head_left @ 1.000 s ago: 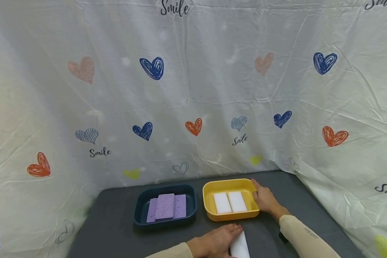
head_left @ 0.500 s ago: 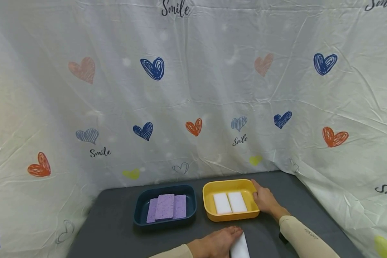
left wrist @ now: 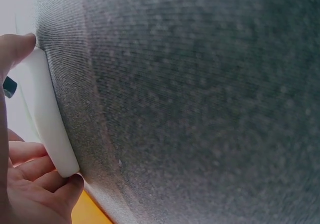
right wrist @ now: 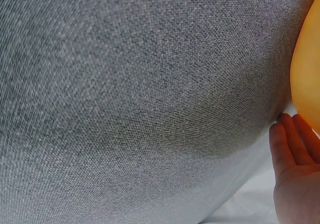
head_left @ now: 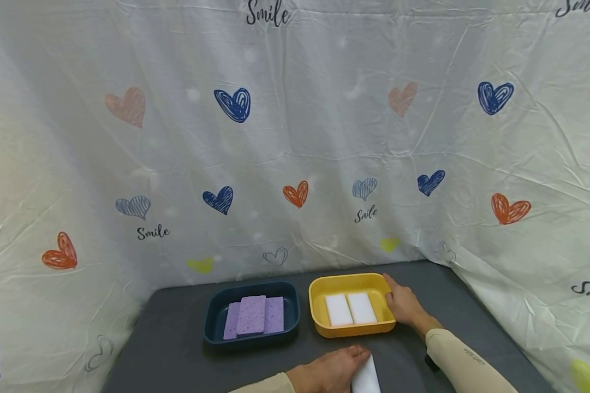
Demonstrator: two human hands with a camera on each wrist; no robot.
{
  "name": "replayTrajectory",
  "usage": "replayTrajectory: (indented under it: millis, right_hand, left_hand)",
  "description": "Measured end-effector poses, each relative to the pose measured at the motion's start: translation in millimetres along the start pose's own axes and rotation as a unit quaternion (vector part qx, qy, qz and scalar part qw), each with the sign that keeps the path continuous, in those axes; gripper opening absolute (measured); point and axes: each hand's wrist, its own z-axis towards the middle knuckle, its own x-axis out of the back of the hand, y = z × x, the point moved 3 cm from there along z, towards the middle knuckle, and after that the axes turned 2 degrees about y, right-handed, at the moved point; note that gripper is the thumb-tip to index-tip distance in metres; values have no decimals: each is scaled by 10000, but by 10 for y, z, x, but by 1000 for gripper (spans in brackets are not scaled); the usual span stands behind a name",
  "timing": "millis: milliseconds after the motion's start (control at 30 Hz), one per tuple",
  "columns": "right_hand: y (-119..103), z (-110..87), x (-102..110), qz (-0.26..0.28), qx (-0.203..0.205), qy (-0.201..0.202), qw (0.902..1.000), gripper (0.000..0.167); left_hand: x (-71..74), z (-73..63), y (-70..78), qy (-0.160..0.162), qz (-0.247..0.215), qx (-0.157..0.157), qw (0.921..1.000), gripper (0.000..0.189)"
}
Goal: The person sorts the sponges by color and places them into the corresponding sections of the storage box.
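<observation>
A white sponge (head_left: 365, 376) stands on its narrow edge on the dark table, cut off by the bottom of the head view. My left hand (head_left: 330, 368) grips it by its two ends; the left wrist view shows the thumb at one end and the fingers at the other. My right hand (head_left: 406, 304) holds the right side of a yellow tub (head_left: 355, 329), thumb at the rim. Straight fingers (right wrist: 285, 144) lie along its outer wall in the right wrist view, where the thumb is hidden. Two white sponges (head_left: 351, 309) lie side by side in the tub.
Left of the yellow tub stands a dark blue tub (head_left: 249, 343) with three purple sponges (head_left: 252, 315), the middle one on top. The grey table (head_left: 172, 349) ends at a white curtain (head_left: 324, 136) printed with hearts.
My left hand and the upright white sponge have barely shifted, and the left thumb has slipped from view behind the hand. My right hand and both tubs stay put.
</observation>
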Motion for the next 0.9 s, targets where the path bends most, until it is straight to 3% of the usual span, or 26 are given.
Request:
replayTrajectory:
  millis: [167, 467, 900]
  right_hand:
    - [-25, -13, 17, -47, 162, 97, 9998, 58]
    - [-13, 6, 0, -52, -72, -47, 9999, 59]
    - [-4, -2, 1, -37, -37, -35, 10000, 59]
  left_hand:
    - [-7, -4, 11, 58, -9, 36, 10000, 89]
    - [9, -26, 18, -69, -315, 208, 9993, 86]
    - [39, -38, 13, -92, -333, 79, 9994, 86]
